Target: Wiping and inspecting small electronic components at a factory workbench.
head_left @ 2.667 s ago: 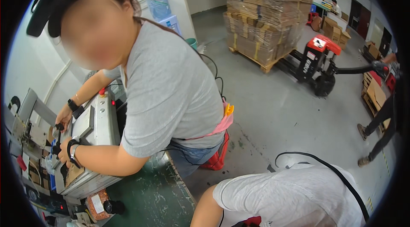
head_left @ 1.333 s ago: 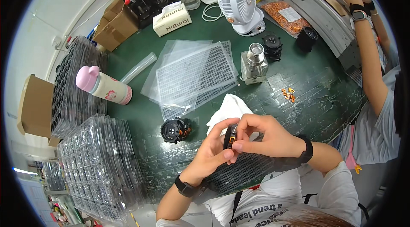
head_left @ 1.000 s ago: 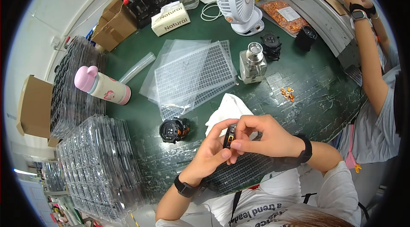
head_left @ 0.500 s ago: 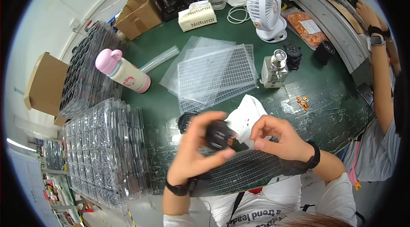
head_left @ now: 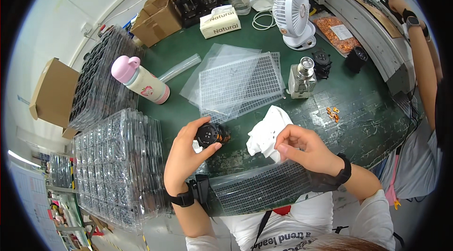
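Observation:
My left hand [head_left: 181, 156] is at the near left of the table, its thumb and fingers around a round black part [head_left: 207, 135] with small dots on its face. Orange bits [head_left: 223, 136] show along that part's right side, where more black parts seem to sit against it. My right hand [head_left: 309, 152] is raised near a crumpled white cloth [head_left: 270, 130], its fingers curled and the thumb close to the index finger. What it pinches, if anything, is too small to make out. Below both hands lies a clear sheet printed with rows of small black marks [head_left: 264, 187].
Clear printed sheets [head_left: 236, 81] lie mid-table. Right of them are a square glass bottle [head_left: 302, 81], small orange pieces [head_left: 333, 114] and black parts [head_left: 322, 62]. A white fan [head_left: 292, 12] stands behind. Stacked clear trays [head_left: 115, 166] and a pink-lidded bottle [head_left: 141, 81] are left. Another person's arm [head_left: 420, 57] is far right.
My left hand has moved left and down with the round black part, bringing it to the black parts on the table. My right hand has stayed nearly in place.

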A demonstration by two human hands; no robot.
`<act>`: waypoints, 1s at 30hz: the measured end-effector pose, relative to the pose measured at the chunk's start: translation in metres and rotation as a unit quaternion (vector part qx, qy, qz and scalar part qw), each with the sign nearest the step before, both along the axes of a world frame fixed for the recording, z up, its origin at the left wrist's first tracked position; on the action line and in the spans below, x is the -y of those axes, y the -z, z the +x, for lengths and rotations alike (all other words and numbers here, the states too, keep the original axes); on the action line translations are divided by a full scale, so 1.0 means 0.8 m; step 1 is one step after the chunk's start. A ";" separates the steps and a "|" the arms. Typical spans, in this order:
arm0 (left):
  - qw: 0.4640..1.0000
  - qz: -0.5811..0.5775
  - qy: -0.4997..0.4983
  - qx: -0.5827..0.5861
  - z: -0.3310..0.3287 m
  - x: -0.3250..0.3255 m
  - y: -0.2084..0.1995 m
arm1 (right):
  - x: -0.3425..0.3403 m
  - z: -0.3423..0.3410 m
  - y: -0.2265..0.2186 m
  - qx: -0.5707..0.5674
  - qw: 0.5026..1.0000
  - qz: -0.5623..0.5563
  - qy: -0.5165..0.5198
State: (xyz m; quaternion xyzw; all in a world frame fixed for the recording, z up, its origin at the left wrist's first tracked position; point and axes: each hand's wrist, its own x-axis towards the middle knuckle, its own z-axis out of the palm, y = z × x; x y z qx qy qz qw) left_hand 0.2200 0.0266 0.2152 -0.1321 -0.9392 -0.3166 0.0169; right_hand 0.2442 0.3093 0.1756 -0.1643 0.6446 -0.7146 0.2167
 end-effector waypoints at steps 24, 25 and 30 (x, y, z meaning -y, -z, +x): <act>0.992 -0.086 -0.059 -0.071 0.007 -0.021 0.001 | -0.001 -0.004 0.005 0.015 1.000 -0.013 0.016; 0.990 -0.097 -0.052 -0.085 0.006 -0.022 0.004 | -0.001 -0.004 0.005 0.016 1.000 -0.009 0.014; 0.994 -0.077 -0.076 -0.024 0.005 -0.026 0.008 | 0.000 -0.004 0.007 0.007 1.000 -0.005 0.006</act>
